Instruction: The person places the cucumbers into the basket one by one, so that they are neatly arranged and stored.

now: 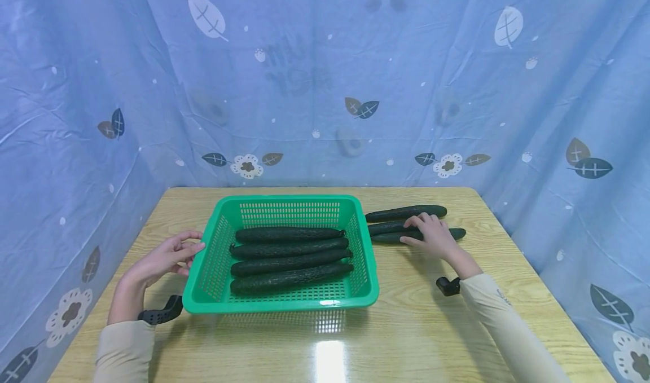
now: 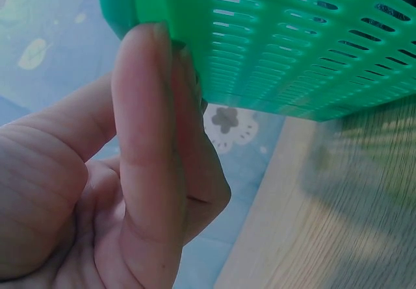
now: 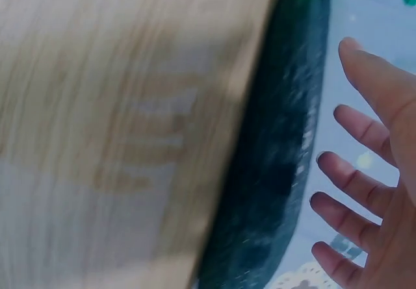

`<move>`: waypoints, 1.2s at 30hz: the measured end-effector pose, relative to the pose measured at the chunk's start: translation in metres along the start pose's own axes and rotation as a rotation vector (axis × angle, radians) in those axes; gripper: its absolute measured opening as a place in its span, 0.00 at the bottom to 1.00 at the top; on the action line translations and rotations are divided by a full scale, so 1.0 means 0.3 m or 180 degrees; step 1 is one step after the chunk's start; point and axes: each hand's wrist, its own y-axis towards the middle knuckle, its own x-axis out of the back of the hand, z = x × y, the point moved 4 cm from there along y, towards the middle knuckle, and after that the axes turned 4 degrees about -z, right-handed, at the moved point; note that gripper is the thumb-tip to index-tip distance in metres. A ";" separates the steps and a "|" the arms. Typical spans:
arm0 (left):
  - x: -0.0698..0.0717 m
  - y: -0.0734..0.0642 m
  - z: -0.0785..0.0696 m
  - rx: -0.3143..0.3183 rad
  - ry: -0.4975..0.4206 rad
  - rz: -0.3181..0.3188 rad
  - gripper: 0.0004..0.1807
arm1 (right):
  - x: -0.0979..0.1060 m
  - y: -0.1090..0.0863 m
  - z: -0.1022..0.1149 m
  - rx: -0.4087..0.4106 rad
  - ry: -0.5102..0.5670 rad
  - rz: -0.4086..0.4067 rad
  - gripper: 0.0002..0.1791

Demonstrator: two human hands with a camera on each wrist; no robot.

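Note:
My left hand (image 1: 163, 259) is at the left rim of a green plastic basket (image 1: 373, 284), fingers bent against the rim. In the left wrist view its fingertips meet the outer edge of the basket (image 2: 188, 16). Several dark green cucumbers (image 1: 291, 281) lie side by side inside. My right hand (image 1: 434, 236) is over three more cucumbers on the table, with its fingers spread. They are the back cucumber (image 1: 411, 212), the middle cucumber (image 1: 388, 228) and the front cucumber (image 1: 457, 234). In the right wrist view the fingers stand apart from a cucumber (image 3: 273, 146).
The wood-grain table (image 1: 406, 326) carries the basket left of centre and the loose cucumbers to its right. A blue patterned curtain (image 1: 315, 89) surrounds the table at the back and sides. Each wrist wears a black device, such as the left wrist device (image 1: 162, 312).

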 end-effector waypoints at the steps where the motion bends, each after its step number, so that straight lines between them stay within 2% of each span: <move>1: 0.000 0.000 0.000 0.0001 -0.0001 0.0002 0.26 | -0.005 -0.003 -0.011 -0.0018 -0.0012 0.0005 0.22; 10: 0.000 0.004 -0.003 0.0017 0.0028 0.0008 0.29 | -0.037 -0.014 -0.087 -0.0160 -0.0038 0.0022 0.21; 20: 0.001 0.006 0.000 0.0004 -0.0026 0.0023 0.26 | -0.057 -0.011 -0.102 -0.0228 -0.0015 -0.0015 0.23; 36: -0.002 0.001 -0.001 -0.0005 0.0023 -0.0011 0.26 | -0.075 -0.033 -0.090 0.0116 -0.0348 -0.0288 0.19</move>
